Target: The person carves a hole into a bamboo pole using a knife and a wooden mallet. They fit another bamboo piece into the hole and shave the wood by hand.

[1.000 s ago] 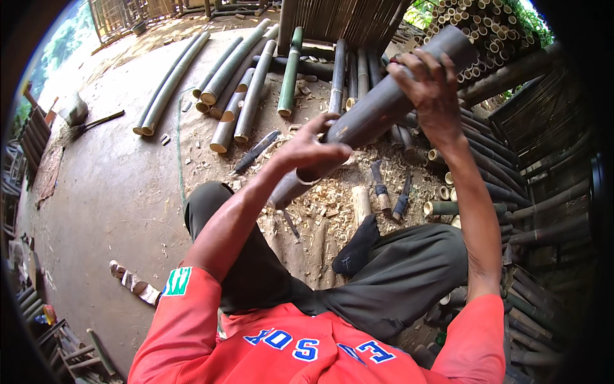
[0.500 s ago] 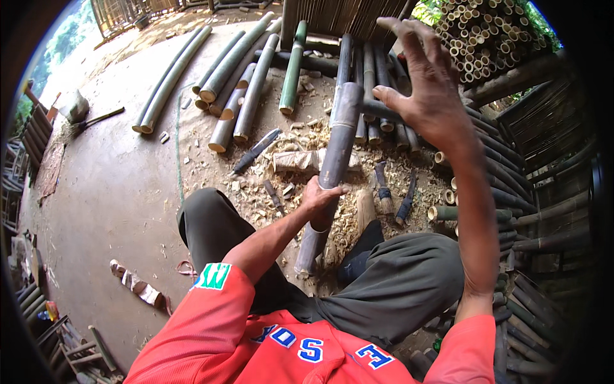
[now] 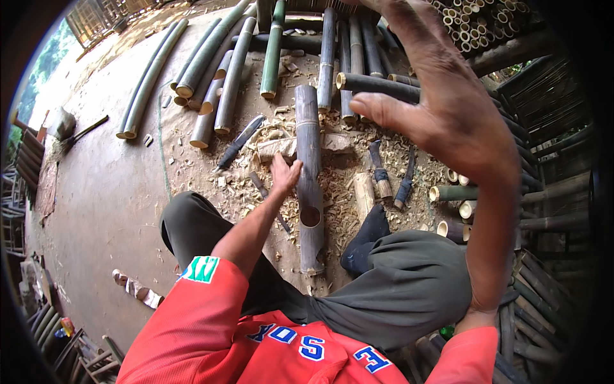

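A dark bamboo tube (image 3: 308, 144) lies lengthwise in front of me, its far part resting across a pale wood block (image 3: 334, 143). A round hole shows in the tube's near part. My left hand (image 3: 284, 174) is at the tube's left side, fingers stretched over the block and thumb pointing towards the tube; whether it touches the tube I cannot tell. Raised close to the camera on the right, my right hand (image 3: 441, 96) is open and holds nothing, its thumb apart and fingertips cut off by the upper edge. Behind it lies another dark bamboo tube (image 3: 377, 87).
Left of the block lies a knife (image 3: 240, 143), with a narrow tool (image 3: 271, 202) nearer me. Two wrapped-handled tools (image 3: 381, 173) (image 3: 405, 180) and a wooden stub (image 3: 364, 194) lie right, among shavings. Bamboo poles (image 3: 235, 75) lie ahead; cut tubes (image 3: 454, 193) are stacked right.
My left hand has let go of the bamboo tube and shifted left. The tube now lies lower, straighter, with its hole facing up. My right hand has come nearer the camera.
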### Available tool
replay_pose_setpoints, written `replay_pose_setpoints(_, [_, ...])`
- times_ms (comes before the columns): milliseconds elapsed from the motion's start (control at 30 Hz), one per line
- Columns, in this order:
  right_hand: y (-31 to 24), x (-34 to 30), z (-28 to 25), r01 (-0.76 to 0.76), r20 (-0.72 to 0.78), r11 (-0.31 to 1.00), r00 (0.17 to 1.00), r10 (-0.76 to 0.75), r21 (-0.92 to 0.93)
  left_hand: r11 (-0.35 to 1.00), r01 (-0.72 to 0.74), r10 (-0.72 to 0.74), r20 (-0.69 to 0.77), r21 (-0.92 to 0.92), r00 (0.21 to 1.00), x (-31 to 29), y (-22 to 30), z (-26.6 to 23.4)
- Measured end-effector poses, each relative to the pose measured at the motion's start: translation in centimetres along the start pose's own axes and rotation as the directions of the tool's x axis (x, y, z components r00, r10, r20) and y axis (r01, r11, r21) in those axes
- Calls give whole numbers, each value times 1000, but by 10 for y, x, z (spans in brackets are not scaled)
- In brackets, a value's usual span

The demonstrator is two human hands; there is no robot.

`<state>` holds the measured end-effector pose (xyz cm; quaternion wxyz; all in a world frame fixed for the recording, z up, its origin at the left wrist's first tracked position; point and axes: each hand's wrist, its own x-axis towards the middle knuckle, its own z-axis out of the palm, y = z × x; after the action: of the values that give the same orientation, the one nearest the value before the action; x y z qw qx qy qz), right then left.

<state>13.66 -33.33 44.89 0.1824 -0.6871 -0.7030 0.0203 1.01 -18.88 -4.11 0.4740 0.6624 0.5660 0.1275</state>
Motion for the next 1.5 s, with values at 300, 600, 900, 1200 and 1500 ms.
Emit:
replay_pose_setpoints(300, [36,-34,7,160,-97,987,982,-160,-2,654,-397,475,59,643,878,55,12,-30])
replay_pose_setpoints(600, [42,-50,-3,173,-72,985,982,-174,-19,632,-530,553,150,565,819,32,-11,-36])
replay_pose_setpoints(900, [42,-52,-2,247,-35,969,968,-248,-24,992,-50,59,-75,117,995,-41,41,13])
replay_pose_setpoints(1200, [25,-70,1,182,67,978,980,-189,104,996,-11,18,82,-92,996,-35,6,43])
replay_pose_setpoints(1500, [40,-78,0,292,14,954,956,-294,71,994,58,-39,189,-92,981,-53,28,23])
